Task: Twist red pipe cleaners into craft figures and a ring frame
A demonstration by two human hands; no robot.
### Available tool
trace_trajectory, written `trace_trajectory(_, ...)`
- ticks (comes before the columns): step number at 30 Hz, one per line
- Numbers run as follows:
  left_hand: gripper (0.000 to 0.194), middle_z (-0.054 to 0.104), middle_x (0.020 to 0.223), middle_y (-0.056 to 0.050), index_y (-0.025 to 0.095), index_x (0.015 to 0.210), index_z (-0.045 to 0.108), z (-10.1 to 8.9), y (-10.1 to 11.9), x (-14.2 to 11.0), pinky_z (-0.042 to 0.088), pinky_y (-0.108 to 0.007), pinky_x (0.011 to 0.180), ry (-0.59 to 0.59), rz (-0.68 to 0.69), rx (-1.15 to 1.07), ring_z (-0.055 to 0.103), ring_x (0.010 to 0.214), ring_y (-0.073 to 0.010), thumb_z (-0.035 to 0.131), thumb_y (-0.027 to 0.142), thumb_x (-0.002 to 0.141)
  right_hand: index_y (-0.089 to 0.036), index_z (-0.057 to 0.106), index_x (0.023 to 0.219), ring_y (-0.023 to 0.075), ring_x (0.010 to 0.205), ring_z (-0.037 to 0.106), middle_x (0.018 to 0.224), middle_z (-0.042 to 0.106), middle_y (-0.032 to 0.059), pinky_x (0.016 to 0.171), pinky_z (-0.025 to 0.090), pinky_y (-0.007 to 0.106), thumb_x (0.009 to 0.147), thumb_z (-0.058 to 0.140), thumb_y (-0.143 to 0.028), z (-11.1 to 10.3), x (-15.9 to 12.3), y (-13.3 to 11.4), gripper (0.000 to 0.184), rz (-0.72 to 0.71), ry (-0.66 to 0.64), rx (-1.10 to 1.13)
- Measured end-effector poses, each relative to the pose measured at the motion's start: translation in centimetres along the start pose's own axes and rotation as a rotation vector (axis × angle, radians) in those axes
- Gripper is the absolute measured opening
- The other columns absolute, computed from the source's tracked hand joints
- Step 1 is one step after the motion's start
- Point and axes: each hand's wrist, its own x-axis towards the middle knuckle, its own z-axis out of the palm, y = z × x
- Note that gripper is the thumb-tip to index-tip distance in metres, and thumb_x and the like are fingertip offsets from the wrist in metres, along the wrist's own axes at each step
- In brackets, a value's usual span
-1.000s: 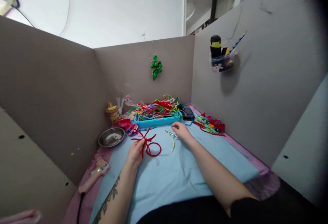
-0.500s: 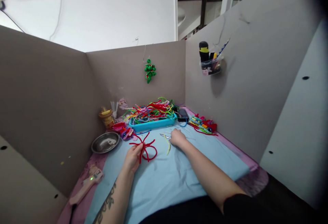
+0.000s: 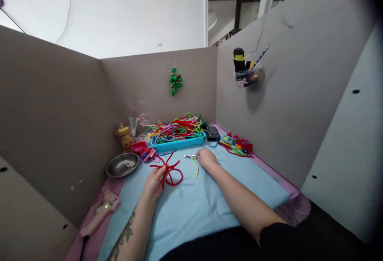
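My left hand [image 3: 156,179] pinches the crossing point of a red pipe-cleaner shape [image 3: 172,169], which has several loose ends spread out and a round loop on its right. It is held a little above the blue cloth [image 3: 185,205]. My right hand [image 3: 207,159] is closed at the handle end of a slim silver metal tool [image 3: 190,156] whose tip points left; its exact kind is too small to tell. A short pale yellow pipe cleaner [image 3: 195,169] lies beside the tool, just left of that hand.
A blue tray [image 3: 176,145] heaped with colourful pipe cleaners stands at the back. On the left are a metal bowl [image 3: 121,165], a lidded cup [image 3: 124,135] and a pink glue gun [image 3: 100,215] with a green light. Finished pipe-cleaner pieces [image 3: 236,145] lie right. Grey panels enclose the table.
My right hand has shifted slightly up and away, and the silver tool has turned to lie more level. My left hand still holds the red shape, almost unmoved.
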Motion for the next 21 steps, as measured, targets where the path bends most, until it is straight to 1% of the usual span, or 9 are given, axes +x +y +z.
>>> trace_trajectory(3, 0.010, 0.066, 0.058, -0.004, 0.010, 0.061, 0.063, 0.2, 0.1, -0.1, 0.048, -0.017, 0.057, 0.006, -0.014, -0.020, 0.062, 0.056, -0.0106, 0.072, 0.011, 0.062, -0.019, 0.067, 0.080, 0.0191, 0.078, 0.059, 0.085, 0.066, 0.0069, 0.060, 0.038, 0.024, 0.077, 0.054, -0.033, -0.3, 0.0, 0.2, 0.020, 0.018, -0.004, 0.118)
trace_trajectory(6, 0.006, 0.068, 0.061, -0.005, 0.009, 0.064, 0.064, 0.3, 0.3, -0.2, 0.048, -0.015, 0.059, 0.024, -0.017, -0.060, 0.062, 0.057, -0.0091, 0.069, 0.008, 0.067, -0.016, 0.066, 0.071, 0.0158, 0.066, 0.056, 0.068, 0.063, 0.0034, 0.056, 0.037, 0.022, 0.074, 0.055, -0.046, -0.4, -0.4, -0.5, 0.032, -0.039, -0.036, 0.362)
trace_trajectory(8, 0.004, 0.068, 0.061, -0.005, 0.008, 0.066, 0.065, 0.3, 0.5, -0.1, 0.049, -0.015, 0.060, 0.037, -0.003, -0.101, 0.063, 0.057, -0.0087, 0.065, 0.007, 0.070, -0.015, 0.066, 0.075, 0.0134, 0.064, 0.055, 0.069, 0.062, 0.0024, 0.056, 0.037, 0.021, 0.076, 0.053, -0.044, -0.4, -1.1, -1.4, 0.032, -0.155, -0.092, 0.512)
trace_trajectory(10, 0.004, 0.069, 0.063, -0.005, 0.009, 0.070, 0.066, 0.1, 0.6, 0.0, 0.050, -0.015, 0.062, 0.052, 0.017, -0.143, 0.064, 0.058, -0.0091, 0.063, 0.007, 0.072, -0.015, 0.066, 0.081, 0.0114, 0.064, 0.055, 0.073, 0.063, 0.0019, 0.057, 0.038, 0.019, 0.078, 0.053, -0.036, -0.2, -2.0, -2.5, 0.025, -0.310, -0.225, 0.614)
trace_trajectory(12, 0.006, 0.070, 0.066, -0.006, 0.009, 0.071, 0.067, -0.1, 0.6, 0.2, 0.051, -0.015, 0.061, 0.067, 0.033, -0.175, 0.065, 0.060, -0.0096, 0.062, 0.006, 0.073, -0.016, 0.067, 0.083, 0.0108, 0.065, 0.055, 0.075, 0.064, 0.0016, 0.058, 0.039, 0.019, 0.076, 0.056, -0.033, -0.1, -2.7, -3.4, 0.021, -0.412, -0.324, 0.619)
trace_trajectory(13, 0.007, 0.071, 0.066, -0.006, 0.010, 0.071, 0.067, -0.2, 0.7, 0.3, 0.051, -0.015, 0.060, 0.072, 0.036, -0.184, 0.065, 0.060, -0.0096, 0.061, 0.006, 0.073, -0.016, 0.068, 0.082, 0.0113, 0.067, 0.056, 0.077, 0.064, 0.0019, 0.060, 0.040, 0.019, 0.075, 0.058, -0.033, -0.1, -2.8, -3.6, 0.021, -0.419, -0.312, 0.589)
trace_trajectory(17, 0.009, 0.071, 0.066, -0.005, 0.009, 0.072, 0.067, -0.4, 0.7, 0.4, 0.050, -0.013, 0.057, 0.075, 0.023, -0.176, 0.064, 0.058, -0.0081, 0.059, 0.006, 0.074, -0.017, 0.070, 0.077, 0.0168, 0.083, 0.058, 0.093, 0.064, 0.0074, 0.069, 0.041, 0.023, 0.073, 0.061, -0.038, -0.6, -1.7, -2.3, 0.023, -0.172, -0.084, 0.324)
trace_trajectory(19, 0.007, 0.071, 0.066, -0.005, 0.008, 0.073, 0.067, -0.3, 0.7, 0.4, 0.050, -0.012, 0.056, 0.061, 0.016, -0.162, 0.064, 0.057, -0.0079, 0.060, 0.006, 0.074, -0.017, 0.071, 0.078, 0.0188, 0.083, 0.060, 0.092, 0.066, 0.0093, 0.068, 0.042, 0.024, 0.073, 0.062, -0.032, -1.1, -0.7, -0.8, 0.019, -0.019, -0.120, 0.165)
trace_trajectory(21, 0.005, 0.070, 0.065, -0.005, 0.008, 0.074, 0.067, -0.2, 0.7, 0.4, 0.050, -0.013, 0.056, 0.050, 0.012, -0.150, 0.063, 0.056, -0.0080, 0.062, 0.007, 0.072, -0.016, 0.072, 0.079, 0.0196, 0.080, 0.061, 0.085, 0.068, 0.0101, 0.067, 0.042, 0.024, 0.071, 0.063, -0.025, -1.5, -0.1, 0.4, 0.015, 0.046, -0.164, 0.101)
